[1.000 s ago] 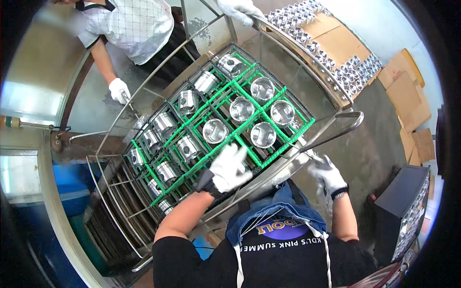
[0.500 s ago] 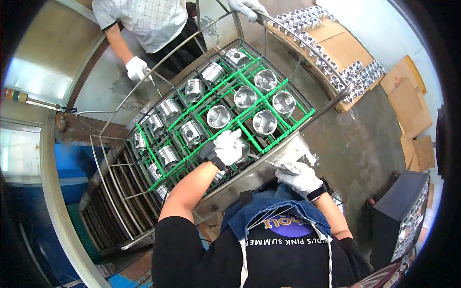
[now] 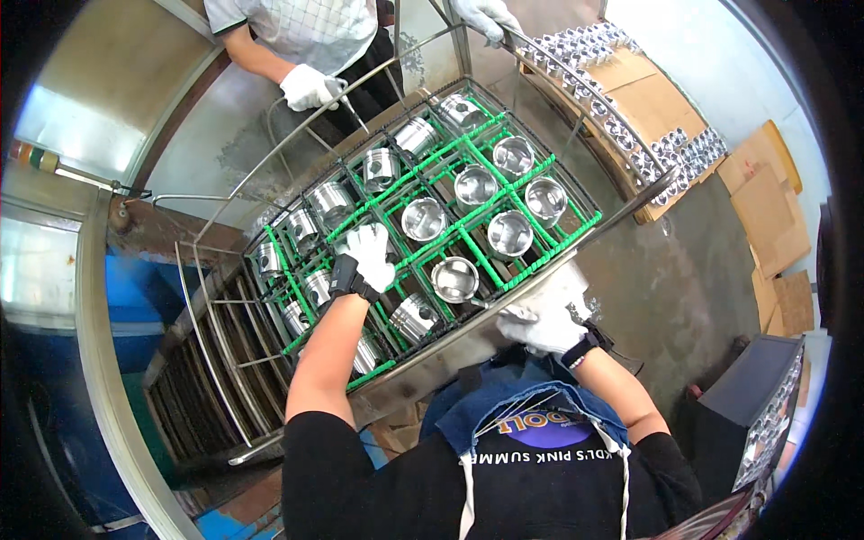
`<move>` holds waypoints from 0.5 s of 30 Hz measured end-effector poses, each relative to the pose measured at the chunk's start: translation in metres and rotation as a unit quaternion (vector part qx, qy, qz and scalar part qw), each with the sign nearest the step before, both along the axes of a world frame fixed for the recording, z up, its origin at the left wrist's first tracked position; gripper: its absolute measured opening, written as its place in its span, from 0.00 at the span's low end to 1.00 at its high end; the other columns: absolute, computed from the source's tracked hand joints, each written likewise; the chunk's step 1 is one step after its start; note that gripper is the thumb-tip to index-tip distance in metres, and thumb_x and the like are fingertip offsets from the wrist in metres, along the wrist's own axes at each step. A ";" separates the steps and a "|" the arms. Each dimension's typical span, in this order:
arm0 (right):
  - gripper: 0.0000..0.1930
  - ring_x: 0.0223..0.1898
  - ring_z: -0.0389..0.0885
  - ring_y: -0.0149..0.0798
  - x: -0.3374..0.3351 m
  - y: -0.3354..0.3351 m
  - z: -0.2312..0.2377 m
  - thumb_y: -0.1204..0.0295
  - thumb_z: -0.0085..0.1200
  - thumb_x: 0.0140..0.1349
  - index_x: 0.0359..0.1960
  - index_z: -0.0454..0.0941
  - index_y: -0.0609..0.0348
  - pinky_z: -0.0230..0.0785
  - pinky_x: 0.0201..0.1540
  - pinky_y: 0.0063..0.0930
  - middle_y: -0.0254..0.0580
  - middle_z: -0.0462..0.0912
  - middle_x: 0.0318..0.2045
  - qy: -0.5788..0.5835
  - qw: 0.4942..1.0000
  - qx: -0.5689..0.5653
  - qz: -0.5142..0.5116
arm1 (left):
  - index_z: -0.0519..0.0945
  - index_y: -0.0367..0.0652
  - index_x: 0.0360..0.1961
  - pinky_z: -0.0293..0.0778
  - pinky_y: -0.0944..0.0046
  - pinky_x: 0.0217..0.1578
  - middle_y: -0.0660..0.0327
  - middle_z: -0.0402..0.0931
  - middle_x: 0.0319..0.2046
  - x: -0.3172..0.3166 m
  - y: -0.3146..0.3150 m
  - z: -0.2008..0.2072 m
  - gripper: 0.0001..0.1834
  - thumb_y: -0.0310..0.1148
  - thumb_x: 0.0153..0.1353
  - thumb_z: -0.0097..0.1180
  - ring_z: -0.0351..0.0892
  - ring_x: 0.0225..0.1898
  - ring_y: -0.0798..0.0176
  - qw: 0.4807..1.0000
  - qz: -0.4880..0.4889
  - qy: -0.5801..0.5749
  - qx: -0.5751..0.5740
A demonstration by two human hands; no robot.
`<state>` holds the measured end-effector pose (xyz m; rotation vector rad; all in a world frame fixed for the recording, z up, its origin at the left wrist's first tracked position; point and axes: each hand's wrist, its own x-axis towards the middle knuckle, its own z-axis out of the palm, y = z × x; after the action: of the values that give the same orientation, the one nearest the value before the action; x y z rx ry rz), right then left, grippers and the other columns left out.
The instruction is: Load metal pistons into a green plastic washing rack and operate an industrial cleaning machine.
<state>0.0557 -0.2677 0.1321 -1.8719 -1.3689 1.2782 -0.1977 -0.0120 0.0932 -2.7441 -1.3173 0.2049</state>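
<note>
My left hand, in a white glove, rests over a metal piston in the middle of the green-wrapped wire rack. Its fingers curl onto that piston and hide most of it. At the rack's near edge, my gloved right hand is closed around a tool with a thin metal nozzle; the glove covers its body. The nozzle tip points at a piston that stands crown up. Beside it lies another piston on its side. Several shiny pistons fill the other cells, some crown up, some lying.
Across the rack, a co-worker's gloved hand holds a thin rod tool; their other glove is on the metal rail. Rows of pistons stand on a cardboard-covered table at far right. A dark box stands at right.
My left hand has moved left, off the near piston and onto one farther in. My right hand and nozzle have come closer to the rack. The co-worker's rod hand has moved right.
</note>
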 end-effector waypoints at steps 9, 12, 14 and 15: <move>0.15 0.10 0.66 0.26 -0.036 0.066 0.001 0.52 0.61 0.61 0.36 0.78 0.48 0.59 0.11 0.25 0.26 0.68 0.13 0.232 0.960 -0.134 -0.082 | 0.76 0.45 0.51 0.78 0.50 0.41 0.52 0.74 0.43 -0.007 0.038 -0.034 0.21 0.32 0.54 0.57 0.75 0.41 0.44 0.998 -0.001 -0.055 0.042; 0.16 0.10 0.66 0.26 -0.057 0.082 0.023 0.53 0.59 0.62 0.36 0.79 0.52 0.58 0.11 0.24 0.27 0.70 0.15 0.216 0.971 -0.097 -0.028 | 0.80 0.43 0.44 0.78 0.52 0.39 0.45 0.82 0.36 -0.105 0.091 -0.062 0.16 0.37 0.57 0.56 0.83 0.37 0.45 0.903 0.282 -0.292 -0.140; 0.15 0.11 0.67 0.26 -0.030 0.071 -0.011 0.54 0.59 0.62 0.36 0.79 0.52 0.59 0.12 0.24 0.27 0.71 0.15 0.236 0.967 -0.099 -0.005 | 0.81 0.43 0.43 0.78 0.53 0.38 0.45 0.83 0.38 -0.031 0.074 -0.022 0.17 0.41 0.58 0.55 0.83 0.40 0.44 0.927 0.249 -0.221 -0.171; 0.15 0.11 0.68 0.26 -0.028 0.071 -0.015 0.55 0.59 0.62 0.36 0.79 0.53 0.60 0.12 0.24 0.28 0.72 0.15 0.268 0.958 -0.078 0.073 | 0.81 0.44 0.44 0.78 0.53 0.38 0.46 0.83 0.39 -0.029 0.066 -0.006 0.17 0.42 0.58 0.54 0.83 0.41 0.44 0.915 0.268 -0.238 -0.188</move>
<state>0.0280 -0.1965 0.1167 -1.3769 -1.1466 1.8456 -0.2272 0.0538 0.0872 -2.7473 -2.3807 -0.2229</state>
